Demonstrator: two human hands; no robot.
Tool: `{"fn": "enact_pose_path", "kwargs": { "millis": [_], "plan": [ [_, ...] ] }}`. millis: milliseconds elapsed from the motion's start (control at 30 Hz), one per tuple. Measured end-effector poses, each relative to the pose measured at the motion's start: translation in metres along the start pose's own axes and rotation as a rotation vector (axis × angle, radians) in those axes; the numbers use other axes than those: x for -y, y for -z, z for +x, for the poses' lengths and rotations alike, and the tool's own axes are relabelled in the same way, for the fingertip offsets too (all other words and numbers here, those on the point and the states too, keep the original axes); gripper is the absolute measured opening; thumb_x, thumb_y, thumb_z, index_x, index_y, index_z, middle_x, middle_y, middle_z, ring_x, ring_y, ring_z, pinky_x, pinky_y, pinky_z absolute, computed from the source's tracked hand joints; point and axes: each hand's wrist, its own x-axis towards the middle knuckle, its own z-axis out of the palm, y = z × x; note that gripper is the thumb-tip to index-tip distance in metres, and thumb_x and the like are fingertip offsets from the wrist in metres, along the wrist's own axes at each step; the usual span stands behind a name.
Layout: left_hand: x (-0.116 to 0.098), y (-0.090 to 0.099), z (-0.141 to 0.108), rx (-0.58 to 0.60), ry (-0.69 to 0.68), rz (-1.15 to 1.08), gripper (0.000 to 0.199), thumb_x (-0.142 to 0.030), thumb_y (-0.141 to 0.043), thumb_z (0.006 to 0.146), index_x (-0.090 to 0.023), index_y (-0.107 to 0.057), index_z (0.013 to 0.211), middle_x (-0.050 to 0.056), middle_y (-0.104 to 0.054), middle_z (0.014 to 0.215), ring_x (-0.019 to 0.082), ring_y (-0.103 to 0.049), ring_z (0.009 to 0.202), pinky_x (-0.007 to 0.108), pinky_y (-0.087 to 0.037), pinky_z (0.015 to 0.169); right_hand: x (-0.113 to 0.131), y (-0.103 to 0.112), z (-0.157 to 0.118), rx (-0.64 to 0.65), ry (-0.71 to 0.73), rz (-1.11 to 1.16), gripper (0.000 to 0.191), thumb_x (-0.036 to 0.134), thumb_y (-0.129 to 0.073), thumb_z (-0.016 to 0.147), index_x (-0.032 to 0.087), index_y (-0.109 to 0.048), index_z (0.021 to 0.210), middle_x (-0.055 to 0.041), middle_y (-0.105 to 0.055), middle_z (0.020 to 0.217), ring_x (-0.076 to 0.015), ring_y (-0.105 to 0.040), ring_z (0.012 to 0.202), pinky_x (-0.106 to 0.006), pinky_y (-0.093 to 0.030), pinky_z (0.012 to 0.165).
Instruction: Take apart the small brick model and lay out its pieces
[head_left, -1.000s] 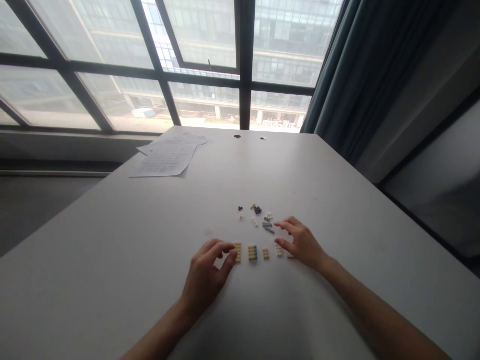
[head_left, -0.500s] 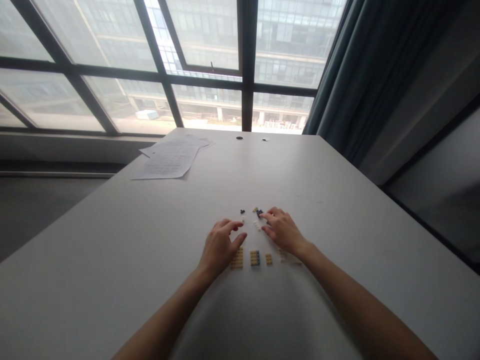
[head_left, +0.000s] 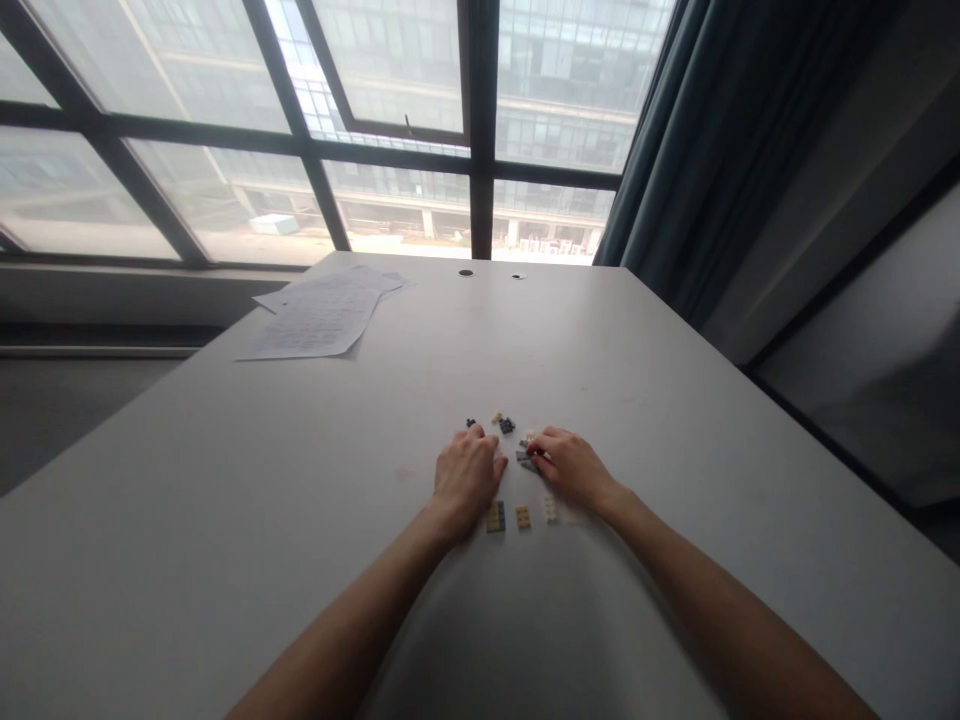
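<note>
My left hand (head_left: 469, 475) is low over the table, fingers bent downward, thumb apart from them; I make out nothing held. Behind its fingertips lie small black building bricks (head_left: 471, 422). My right hand (head_left: 568, 462) has its fingertips closed around a small grey building brick (head_left: 534, 455), with other grey pieces (head_left: 523, 456) touching or close by. Farther back are a cluster of dark bricks (head_left: 507, 426) and a small yellow piece (head_left: 496, 416). Nearer me sit a tan and blue brick block (head_left: 496, 517), a small tan brick (head_left: 523, 517) and a white brick (head_left: 550, 509).
The white table (head_left: 300, 560) stretches toward large framed windows (head_left: 405, 200). Printed papers (head_left: 315, 318) lie at its far left. Two round holes, one of them dark (head_left: 466, 273), are near the far edge. A dark blue curtain (head_left: 697, 150) hangs at the right.
My left hand has turned further down, its fingers closer together. My right hand has drawn back from the dark bricks to the grey pieces. The whole view has shifted slightly.
</note>
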Motion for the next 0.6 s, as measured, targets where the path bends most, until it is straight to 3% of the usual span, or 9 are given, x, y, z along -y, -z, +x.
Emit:
{"fn": "enact_pose_path", "kwargs": {
  "millis": [267, 433, 600],
  "plan": [
    [0.005, 0.000, -0.006, 0.008, -0.017, -0.033, 0.021, -0.029, -0.053, 0.088, -0.021, -0.064, 0.104, 0.008, -0.059, 0.104, 0.022, -0.055, 0.098, 0.032, -0.045, 0.081, 0.000, -0.009, 0.009, -0.034, 0.031, 0.066, 0.022, 0.009, -0.051, 0.087, 0.022, -0.068, 0.093, -0.0037, -0.067, 0.095, -0.0162, -0.061, 0.090, -0.025, -0.043, 0.083],
    [0.010, 0.002, -0.009, 0.018, -0.045, -0.060, 0.021, -0.027, -0.056, 0.087, -0.023, -0.065, 0.105, 0.007, -0.060, 0.101, 0.023, -0.055, 0.098, 0.032, -0.045, 0.081, 0.008, -0.017, 0.009, -0.060, 0.021, 0.138, 0.019, 0.019, -0.058, 0.085, 0.020, -0.065, 0.103, -0.0039, -0.067, 0.096, -0.0165, -0.061, 0.089, -0.027, -0.044, 0.083],
    [0.018, 0.000, -0.009, 0.032, -0.051, -0.087, 0.023, -0.027, -0.057, 0.086, -0.025, -0.066, 0.106, 0.006, -0.060, 0.099, 0.022, -0.056, 0.098, 0.032, -0.045, 0.082, 0.018, -0.019, 0.006, -0.061, -0.016, 0.156, 0.029, 0.026, -0.070, 0.076, 0.020, -0.064, 0.104, -0.0046, -0.065, 0.096, -0.0200, -0.058, 0.094, -0.031, -0.043, 0.084]
  ]
}}
